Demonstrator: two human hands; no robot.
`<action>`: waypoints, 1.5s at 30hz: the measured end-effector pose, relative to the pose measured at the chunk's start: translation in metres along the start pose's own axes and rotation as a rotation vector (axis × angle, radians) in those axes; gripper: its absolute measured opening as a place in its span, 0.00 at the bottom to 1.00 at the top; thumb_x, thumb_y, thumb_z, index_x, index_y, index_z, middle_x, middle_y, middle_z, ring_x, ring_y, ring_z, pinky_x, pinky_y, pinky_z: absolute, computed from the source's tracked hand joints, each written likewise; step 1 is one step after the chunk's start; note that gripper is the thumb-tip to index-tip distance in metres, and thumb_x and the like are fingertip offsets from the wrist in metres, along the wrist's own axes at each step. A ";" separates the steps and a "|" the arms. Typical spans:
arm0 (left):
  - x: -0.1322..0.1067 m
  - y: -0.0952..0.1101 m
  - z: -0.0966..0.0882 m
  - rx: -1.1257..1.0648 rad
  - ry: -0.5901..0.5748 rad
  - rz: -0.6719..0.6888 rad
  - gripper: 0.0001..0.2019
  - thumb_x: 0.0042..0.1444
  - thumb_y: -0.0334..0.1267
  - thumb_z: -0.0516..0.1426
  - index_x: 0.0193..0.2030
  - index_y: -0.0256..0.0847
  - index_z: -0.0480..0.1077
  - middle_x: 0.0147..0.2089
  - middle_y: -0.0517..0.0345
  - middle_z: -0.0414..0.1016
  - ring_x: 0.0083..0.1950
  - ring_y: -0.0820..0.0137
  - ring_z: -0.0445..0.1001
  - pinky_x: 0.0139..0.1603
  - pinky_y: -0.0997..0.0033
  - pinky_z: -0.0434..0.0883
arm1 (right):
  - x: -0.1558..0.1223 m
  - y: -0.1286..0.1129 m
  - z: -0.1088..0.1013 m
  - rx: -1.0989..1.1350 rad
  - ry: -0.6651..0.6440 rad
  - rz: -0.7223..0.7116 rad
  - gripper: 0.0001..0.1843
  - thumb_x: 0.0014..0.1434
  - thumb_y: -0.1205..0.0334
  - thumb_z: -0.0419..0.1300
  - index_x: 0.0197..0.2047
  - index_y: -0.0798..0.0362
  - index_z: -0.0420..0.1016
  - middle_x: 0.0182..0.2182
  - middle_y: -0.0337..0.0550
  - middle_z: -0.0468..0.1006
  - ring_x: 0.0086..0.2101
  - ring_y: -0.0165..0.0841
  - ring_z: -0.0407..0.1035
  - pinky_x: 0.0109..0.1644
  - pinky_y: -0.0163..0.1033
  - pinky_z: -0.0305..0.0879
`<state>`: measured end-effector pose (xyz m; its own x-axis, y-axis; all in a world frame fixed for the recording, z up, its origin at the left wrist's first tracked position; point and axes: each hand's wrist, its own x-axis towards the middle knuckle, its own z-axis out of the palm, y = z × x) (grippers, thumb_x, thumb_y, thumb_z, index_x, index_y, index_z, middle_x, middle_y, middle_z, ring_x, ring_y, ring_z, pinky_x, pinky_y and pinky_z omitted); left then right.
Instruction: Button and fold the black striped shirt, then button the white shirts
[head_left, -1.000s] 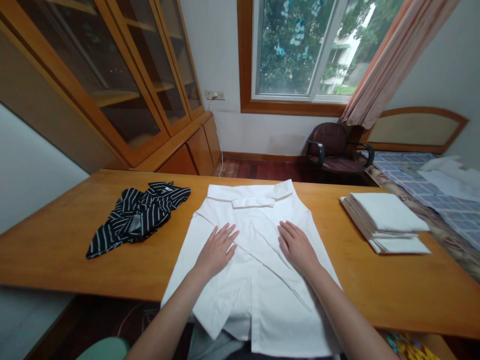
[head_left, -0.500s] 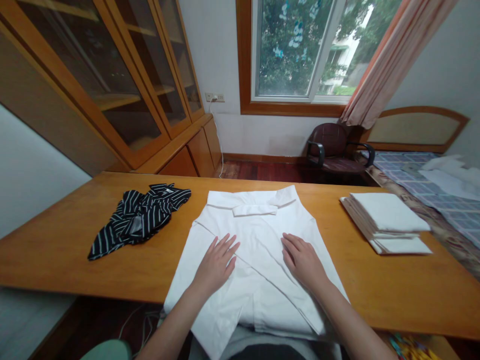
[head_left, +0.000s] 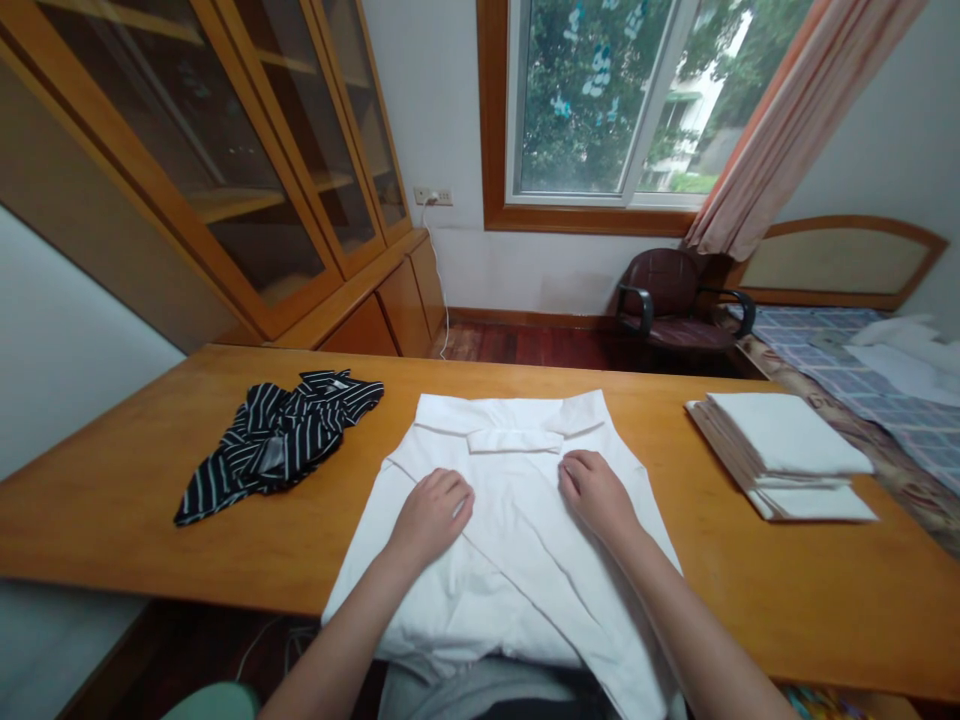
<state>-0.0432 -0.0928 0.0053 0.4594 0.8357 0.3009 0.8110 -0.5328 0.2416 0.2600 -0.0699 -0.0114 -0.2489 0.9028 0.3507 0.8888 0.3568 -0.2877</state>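
A white shirt point(head_left: 517, 540) lies spread on the wooden table point(head_left: 112, 490), collar side away from me, its sleeves folded across the back and its hem hanging over the near edge. My left hand point(head_left: 433, 511) rests on the shirt left of centre with its fingers curled under, pressing the cloth. My right hand point(head_left: 592, 490) is on the shirt right of centre, just below the collar, fingers bent down onto the fabric. Whether either hand pinches a fold is hidden by the knuckles.
A crumpled black-and-white striped garment point(head_left: 277, 435) lies on the table to the left. A stack of folded white cloths point(head_left: 784, 455) sits at the right. Beyond the table are a glass-door cabinet point(head_left: 225, 160), a dark armchair point(head_left: 671, 295), a window and a bed point(head_left: 885, 380).
Both hands have slid up the shirt toward the collar and their fingers have curled from flat to bent. More of the shirt's hem has come up onto the table.
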 end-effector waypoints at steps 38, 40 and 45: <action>0.114 -0.045 0.054 0.120 -0.063 -0.220 0.27 0.66 0.38 0.50 0.71 0.40 0.57 0.74 0.49 0.55 0.75 0.56 0.52 0.74 0.46 0.49 | 0.087 0.026 0.054 0.281 0.037 0.009 0.22 0.63 0.67 0.53 0.59 0.54 0.74 0.62 0.53 0.69 0.61 0.42 0.64 0.68 0.51 0.60; 0.113 -0.047 0.060 0.131 -0.064 -0.222 0.25 0.67 0.40 0.49 0.70 0.41 0.59 0.74 0.50 0.56 0.75 0.57 0.53 0.74 0.46 0.49 | 0.083 0.024 0.056 0.203 0.007 -0.013 0.20 0.64 0.66 0.53 0.57 0.54 0.76 0.60 0.53 0.72 0.61 0.43 0.64 0.68 0.51 0.59; 0.104 -0.049 0.064 0.134 -0.052 -0.209 0.23 0.68 0.41 0.49 0.68 0.45 0.64 0.73 0.52 0.58 0.75 0.57 0.52 0.75 0.46 0.48 | 0.072 0.018 0.052 0.114 -0.014 -0.028 0.19 0.65 0.66 0.54 0.56 0.53 0.77 0.60 0.51 0.73 0.62 0.43 0.63 0.67 0.51 0.59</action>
<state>-0.0120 0.0288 -0.0342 0.2917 0.9336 0.2081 0.9297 -0.3278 0.1676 0.2379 0.0142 -0.0373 -0.2791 0.8950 0.3479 0.8323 0.4062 -0.3773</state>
